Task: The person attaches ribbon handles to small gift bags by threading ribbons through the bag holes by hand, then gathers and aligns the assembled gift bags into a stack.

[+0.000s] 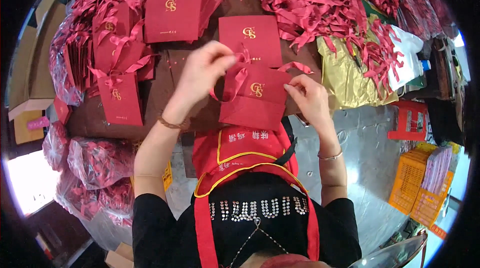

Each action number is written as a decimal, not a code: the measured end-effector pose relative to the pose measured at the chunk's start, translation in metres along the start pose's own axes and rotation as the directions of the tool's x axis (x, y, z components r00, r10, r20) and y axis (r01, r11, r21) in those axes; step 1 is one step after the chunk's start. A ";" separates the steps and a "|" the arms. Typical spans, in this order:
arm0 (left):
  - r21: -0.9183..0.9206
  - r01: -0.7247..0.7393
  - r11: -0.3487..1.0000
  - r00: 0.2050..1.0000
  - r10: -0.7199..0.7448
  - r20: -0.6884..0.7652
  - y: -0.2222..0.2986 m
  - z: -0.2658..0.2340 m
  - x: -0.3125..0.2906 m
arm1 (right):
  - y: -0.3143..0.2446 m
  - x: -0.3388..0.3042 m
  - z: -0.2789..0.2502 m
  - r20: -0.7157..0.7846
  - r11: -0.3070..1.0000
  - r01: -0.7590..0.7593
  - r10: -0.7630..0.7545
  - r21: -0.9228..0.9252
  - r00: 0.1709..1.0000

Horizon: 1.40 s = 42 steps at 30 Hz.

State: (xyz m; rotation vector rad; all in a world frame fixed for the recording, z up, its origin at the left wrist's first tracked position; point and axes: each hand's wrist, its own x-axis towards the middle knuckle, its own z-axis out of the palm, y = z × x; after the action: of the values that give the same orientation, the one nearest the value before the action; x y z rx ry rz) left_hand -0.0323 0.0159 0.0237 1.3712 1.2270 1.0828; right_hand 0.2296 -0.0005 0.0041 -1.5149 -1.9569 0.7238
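Observation:
A dark red paper gift bag (256, 109) with a gold emblem lies in front of me at the table's near edge, its base fold toward me. My left hand (209, 68) is over its upper left, fingers pinched on a red ribbon (240, 79) that loops down over the bag. It is slightly blurred. My right hand (309, 97) is at the bag's right side, thumb and forefinger closed at its edge. Another ribbon end (296, 67) sticks out above that hand. Just beyond, a second red bag (250, 28) lies flat, partly covered by the first.
Stacks of red bags (172, 15) with ribbons stand at the back and left (118, 99). A big heap of red ribbons (310, 5) lies back right, beside gold plastic sheeting (345, 75). Filled clear sacks (100, 163), a red stool (409, 120) and orange crates (409, 180) stand lower down.

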 end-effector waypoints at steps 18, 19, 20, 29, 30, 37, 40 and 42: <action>0.287 -0.183 0.940 0.977 0.142 0.159 -0.012 0.057 0.012 | 0.000 0.024 0.007 0.012 0.956 0.294 -0.294 -0.003 0.956; 0.243 -0.108 0.964 0.988 0.079 0.129 -0.011 0.057 0.011 | -0.002 0.024 0.007 0.063 0.968 0.249 -0.252 0.041 0.966; 0.234 -0.119 0.965 0.988 0.093 0.120 -0.013 0.056 0.009 | -0.004 0.023 0.007 0.117 0.976 0.201 -0.210 0.082 0.971; 0.151 -0.066 0.986 0.994 0.053 0.091 -0.014 0.059 0.006 | -0.002 0.021 0.005 0.198 0.988 0.061 -0.090 0.145 0.976; 0.128 -0.109 0.986 0.993 0.103 0.051 -0.011 0.059 0.007 | -0.004 0.022 0.003 0.215 0.983 -0.015 -0.025 0.185 0.976; 0.473 -0.389 0.790 0.916 0.388 0.105 -0.006 0.051 -0.008 | 0.006 0.024 0.013 0.148 0.959 0.014 -0.058 0.283 0.987; 0.435 -0.323 0.840 0.946 0.299 0.125 -0.010 0.056 -0.017 | -0.002 0.023 0.010 0.140 0.957 0.027 -0.070 0.287 0.988; 0.409 -0.245 0.879 0.969 0.237 0.072 -0.012 0.060 -0.019 | -0.007 0.021 0.009 0.166 0.944 -0.033 -0.024 0.329 0.986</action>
State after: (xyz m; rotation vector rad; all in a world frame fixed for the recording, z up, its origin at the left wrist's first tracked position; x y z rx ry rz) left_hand 0.0230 -0.0083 0.0033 1.8989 1.3483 1.0050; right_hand 0.2145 0.0180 0.0051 -1.2885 -1.8344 1.1525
